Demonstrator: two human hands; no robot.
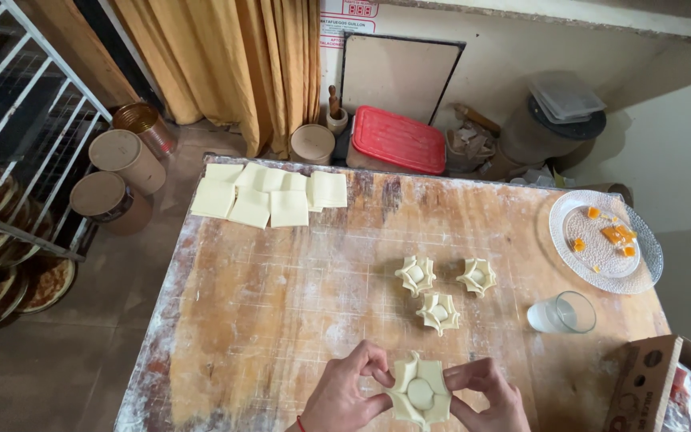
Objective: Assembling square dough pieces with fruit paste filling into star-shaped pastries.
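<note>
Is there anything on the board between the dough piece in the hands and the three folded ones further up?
Nothing visible. Both hands, left and right, pinch the dough piece, and the floured board between it and the three folded pastries is bare. The glass stands off to the right.

1. The left hand (344,394) and right hand (485,398) are running off the bottom edge at the wrists, and their fingers are covering the side corners of the folded dough piece (419,394).
2. The cardboard box (648,386) is being cut off by the lower right corner.
3. The wire rack (17,128) is hiding part of the round baked pieces (45,282), which are leaving the left edge.
4. The surface (281,304) is losing its near edge at the bottom.
</note>
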